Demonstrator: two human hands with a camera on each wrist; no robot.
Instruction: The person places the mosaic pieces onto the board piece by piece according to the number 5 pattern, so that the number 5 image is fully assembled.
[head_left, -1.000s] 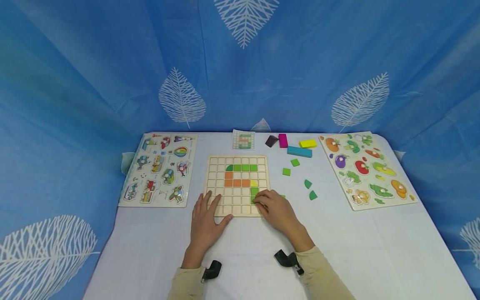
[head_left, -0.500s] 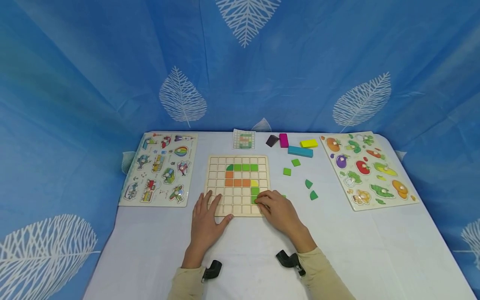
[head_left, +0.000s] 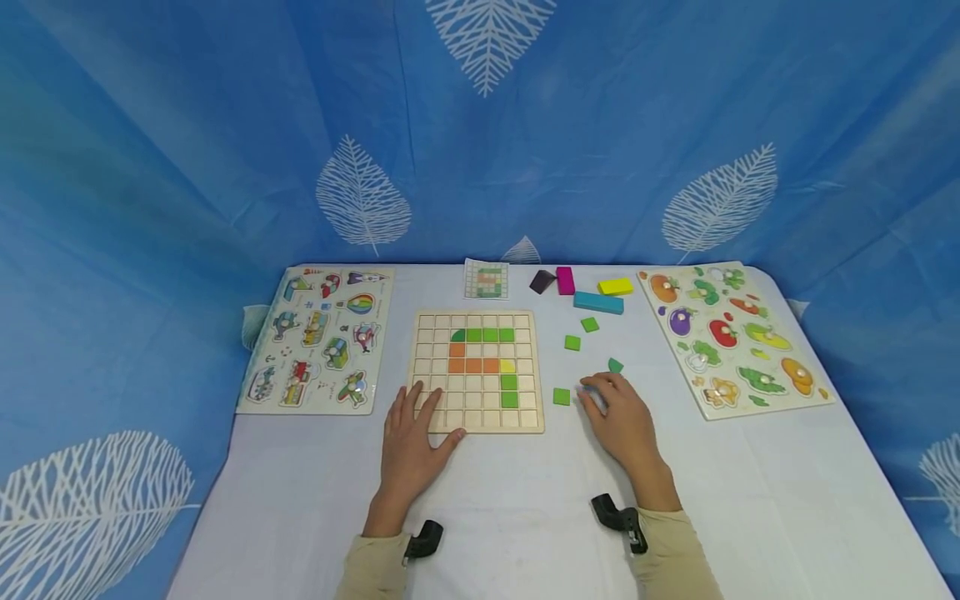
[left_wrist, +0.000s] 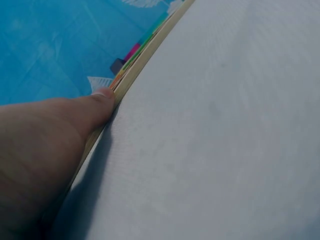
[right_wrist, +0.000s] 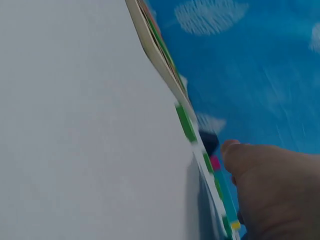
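A wooden grid board (head_left: 431, 333) lies mid-table with green, orange and yellow tiles set in it. My left hand (head_left: 415, 421) rests flat on its near left corner, fingers straight; in the left wrist view the thumb (left_wrist: 95, 107) lies against the board's edge (left_wrist: 145, 55). My right hand (head_left: 609, 407) sits on the cloth right of the board, fingers loosely curled down, nothing visible in them. A green square tile (head_left: 562, 397) lies just left of its fingertips. A dark green curved piece (head_left: 616, 365) lies just beyond it. Two more green squares (head_left: 572, 342) (head_left: 590, 325) lie farther back.
A vehicle peg puzzle (head_left: 318, 337) lies at the left, a vegetable peg puzzle (head_left: 738, 337) at the right. At the back are a pattern card (head_left: 487, 279) and dark (head_left: 542, 282), magenta (head_left: 566, 281), yellow (head_left: 616, 287) and teal (head_left: 598, 302) blocks. Blue curtain encloses the table.
My right hand has left the board's lower right corner and moved right onto the cloth, uncovering a green square and covering a dark green piece. The left hand has not moved.
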